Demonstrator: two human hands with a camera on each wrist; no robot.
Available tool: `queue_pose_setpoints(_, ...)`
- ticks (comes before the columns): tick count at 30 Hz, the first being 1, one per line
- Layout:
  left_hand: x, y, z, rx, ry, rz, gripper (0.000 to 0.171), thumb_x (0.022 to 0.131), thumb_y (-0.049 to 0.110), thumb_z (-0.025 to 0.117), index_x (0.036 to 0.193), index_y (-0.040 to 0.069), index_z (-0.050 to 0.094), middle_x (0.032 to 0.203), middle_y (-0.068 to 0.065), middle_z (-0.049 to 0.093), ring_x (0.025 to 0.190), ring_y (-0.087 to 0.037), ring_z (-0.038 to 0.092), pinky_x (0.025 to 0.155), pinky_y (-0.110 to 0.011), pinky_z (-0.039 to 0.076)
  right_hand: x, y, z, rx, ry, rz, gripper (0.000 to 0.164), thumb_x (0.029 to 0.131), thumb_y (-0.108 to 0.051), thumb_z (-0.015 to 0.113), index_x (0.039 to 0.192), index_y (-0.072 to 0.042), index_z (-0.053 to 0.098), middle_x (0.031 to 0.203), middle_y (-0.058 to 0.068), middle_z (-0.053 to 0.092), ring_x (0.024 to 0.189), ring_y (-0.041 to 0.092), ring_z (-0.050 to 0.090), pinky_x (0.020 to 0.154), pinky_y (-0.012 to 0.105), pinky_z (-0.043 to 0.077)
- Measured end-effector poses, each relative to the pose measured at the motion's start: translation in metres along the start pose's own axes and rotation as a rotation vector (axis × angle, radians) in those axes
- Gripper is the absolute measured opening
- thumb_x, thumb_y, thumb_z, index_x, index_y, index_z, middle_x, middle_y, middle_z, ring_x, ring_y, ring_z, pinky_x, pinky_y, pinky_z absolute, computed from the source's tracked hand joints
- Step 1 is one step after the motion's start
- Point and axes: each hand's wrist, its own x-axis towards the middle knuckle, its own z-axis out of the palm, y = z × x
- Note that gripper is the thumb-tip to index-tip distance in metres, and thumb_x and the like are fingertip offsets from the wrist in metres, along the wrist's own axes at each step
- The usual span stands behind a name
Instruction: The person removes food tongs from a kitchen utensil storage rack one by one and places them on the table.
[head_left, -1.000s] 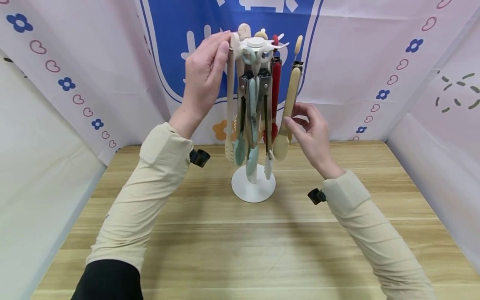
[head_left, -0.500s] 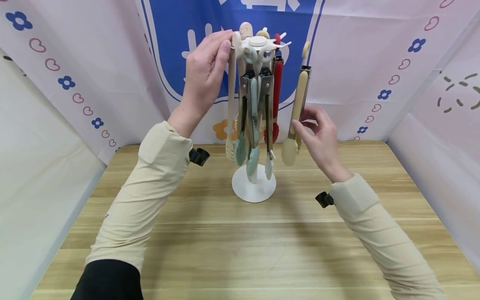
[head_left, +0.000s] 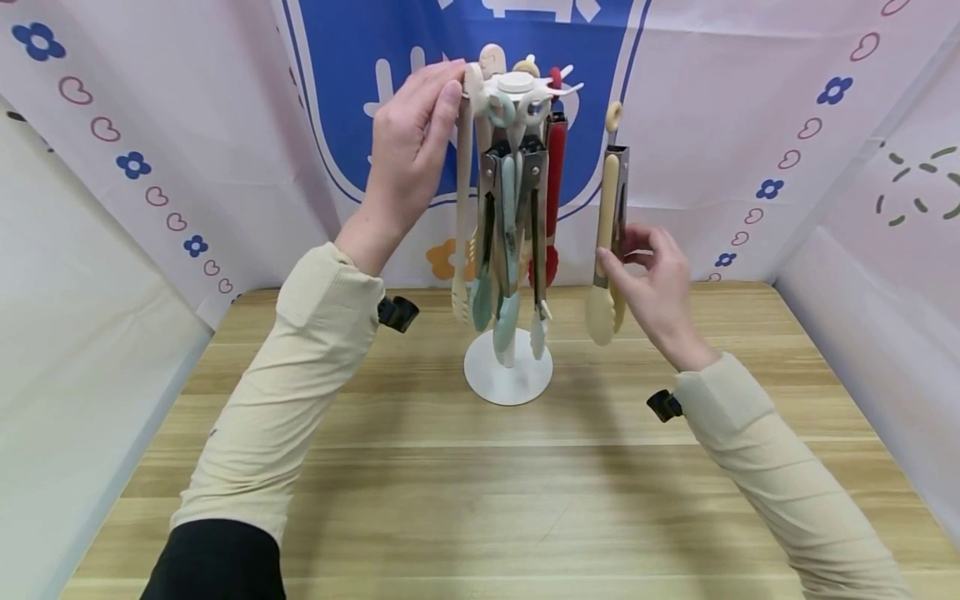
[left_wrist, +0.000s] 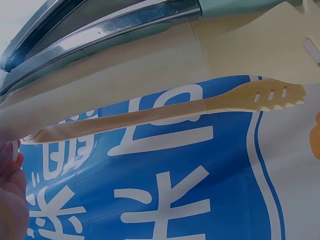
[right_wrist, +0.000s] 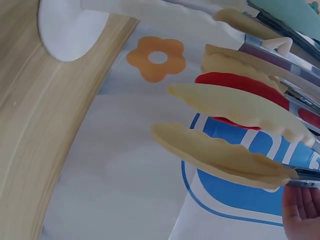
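Observation:
Upright in the air, right of the rack, hang pale-yellow tongs [head_left: 609, 204] with steel arms. My right hand [head_left: 656, 287] pinches them low on the arms, between thumb and fingers. Their two scalloped heads [right_wrist: 220, 157] stand slightly apart in the right wrist view. At the left of the white utensil rack [head_left: 516, 83], my left hand [head_left: 412, 125] grips the top, its fingertips hidden behind a beige handle. Mint tongs [head_left: 508, 250], white-tipped tongs [head_left: 536, 250] and red tongs [head_left: 555, 167] hang from the rack's hooks. A beige slotted utensil [left_wrist: 250, 95] hangs near my left fingers.
The rack's round white base [head_left: 491, 379] stands on the wood-grain table [head_left: 480, 500], towards the back. Behind it hangs a printed cloth [head_left: 697, 150] with a blue badge. White side panels flank the table.
My right hand has drawn the pale-yellow tongs away from the rack, to the right and slightly down, widening the gap. The left hand stays at the rack's top.

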Motion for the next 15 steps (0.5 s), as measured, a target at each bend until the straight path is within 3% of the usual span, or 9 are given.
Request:
queue_pose_setpoints(7,0.0,0.0,0.0,0.001,-0.005,-0.001,0.029,0.096,0.004,0.04,0.115,-0.011,0.056,0.118,-0.023,0.056,0.121,-0.019,0.046,0.105,-0.021,0.028,-0.004,0.008,-0.009,-0.121,0.007,0.043,0.034,0.082,-0.016,0.066,0.107,0.005,0.054,0.098,0.008,0.053,0.083,0.01,0.052,0.07,0.015,0.047)
queue_pose_setpoints(15,0.0,0.001,-0.001,0.001,-0.004,-0.007,0.029,0.096,0.004,0.04,0.115,-0.011,0.056,0.118,-0.023,0.056,0.119,-0.019,0.047,0.104,-0.02,0.029,-0.009,0.017,-0.016,-0.213,0.034,0.031,0.034,0.081,-0.017,0.067,0.103,0.006,0.054,0.093,0.011,0.055,0.078,0.011,0.052,0.065,0.01,0.045)
